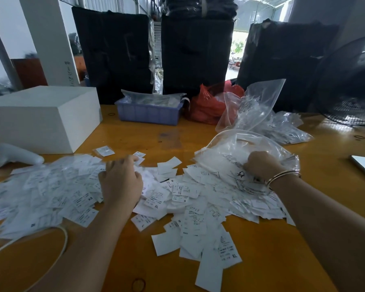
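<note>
Hands well apart: my left hand [120, 182] lies palm down on the heap of size tags [188, 194], fingers bent into the paper, and I cannot tell whether it pinches one. My right hand [261, 165], gold bangles [282, 175] at the wrist, grips the film of a clear plastic bag [240, 148] that lies on the right end of the heap.

Nearest me, a rubber band [138, 284] lies on the bare orange table [272, 260], with open room on both sides of it. A white cable [61, 234] loops in from the left under the tags. Loose tags trail toward me; one reads XL [228, 247]. Others in the heap read XS [86, 200] and S [184, 200]; the smaller print is too blurred to read.

The bag in my grip holds more white tags and carries black print and a triangle mark, not readable. To the left lies a white handheld controller [13, 154], and behind it a white box [44, 116]. Bare tabletop separates the heap from a blue bin [148, 114] holding clear packets. Beside it sits a red plastic bag [204, 106], and a second clear bag [255, 102] stands upright next to that. A fan [350, 87] stands at the far right, and black wrapped bundles [190, 53] line the table's far edge.
</note>
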Tool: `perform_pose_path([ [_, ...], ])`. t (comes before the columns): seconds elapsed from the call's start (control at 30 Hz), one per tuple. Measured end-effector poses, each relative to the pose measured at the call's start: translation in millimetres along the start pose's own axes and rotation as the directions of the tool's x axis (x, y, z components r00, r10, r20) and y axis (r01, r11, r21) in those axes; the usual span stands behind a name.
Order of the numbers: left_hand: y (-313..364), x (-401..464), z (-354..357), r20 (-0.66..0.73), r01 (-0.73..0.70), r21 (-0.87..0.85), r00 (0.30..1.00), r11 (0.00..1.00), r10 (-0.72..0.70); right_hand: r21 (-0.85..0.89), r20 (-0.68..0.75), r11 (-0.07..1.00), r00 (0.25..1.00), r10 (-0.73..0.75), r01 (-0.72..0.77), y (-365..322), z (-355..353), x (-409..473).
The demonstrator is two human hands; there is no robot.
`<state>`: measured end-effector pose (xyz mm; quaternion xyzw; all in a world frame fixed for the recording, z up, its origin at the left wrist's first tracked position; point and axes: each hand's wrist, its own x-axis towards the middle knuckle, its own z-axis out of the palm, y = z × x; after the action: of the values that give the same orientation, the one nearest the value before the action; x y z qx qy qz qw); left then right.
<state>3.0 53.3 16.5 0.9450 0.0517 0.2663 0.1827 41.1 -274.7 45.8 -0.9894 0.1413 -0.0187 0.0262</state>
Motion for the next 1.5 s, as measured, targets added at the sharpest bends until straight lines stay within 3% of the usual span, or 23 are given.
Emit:
perform_pose_path([
  [0.07,1,0,1,0.002,-0.061,0.005,0.998,0.998,0.061,-0.001,-0.046,1.000,0.999,-0.021,0.021,-4,-1,-4],
  [0.17,9,-3,1,0.009,-0.241,-0.157,0.969,0.958,0.246,0.051,-0.178,0.998,0.984,-0.025,0.034,-9,-1,-11],
  [0.27,18,-11,1,0.064,-0.416,-0.364,0.882,0.833,0.467,0.178,-0.215,0.983,0.977,-0.008,0.047,-11,-1,-18],
  [0.33,23,-18,4,0.092,-0.458,-0.439,0.833,0.773,0.546,0.312,-0.294,0.949,0.955,0.041,0.055,-13,-4,-23],
  [0.47,30,-23,7,0.098,-0.364,-0.580,0.857,0.729,0.507,0.530,-0.512,0.808,0.857,0.061,0.259,-29,-11,-40],
  [0.6,31,-23,6,0.149,-0.222,-0.684,0.890,0.694,0.432,0.631,-0.575,0.648,0.818,0.023,0.426,-54,-16,-70],
  [0.73,32,-18,-1,0.194,-0.059,-0.804,0.915,0.592,0.355,0.831,-0.411,0.370,0.907,-0.096,0.416,-85,-8,-103],
  [0.87,30,-18,0,0.318,0.080,-0.839,0.875,0.538,0.366,0.926,-0.286,0.203,0.943,-0.169,0.318,-103,11,-117],
  [1.0,31,-19,6,0.312,0.068,-0.819,0.886,0.570,0.343,0.952,-0.223,0.175,0.961,-0.165,0.251,-106,21,-119],
  [1.2,32,-18,9,0.343,0.098,-0.783,0.891,0.614,0.296,0.940,-0.251,0.199,0.956,-0.153,0.278,-107,27,-118],
  [1.4,31,-18,5,0.475,0.169,-0.769,0.796,0.617,0.374,0.940,-0.278,0.172,0.954,-0.116,0.295,-107,21,-114],
  [1.5,28,-16,5,0.430,0.167,-0.780,0.844,0.603,0.322,0.963,-0.253,0.087,0.966,-0.055,0.257,-98,10,-109],
])
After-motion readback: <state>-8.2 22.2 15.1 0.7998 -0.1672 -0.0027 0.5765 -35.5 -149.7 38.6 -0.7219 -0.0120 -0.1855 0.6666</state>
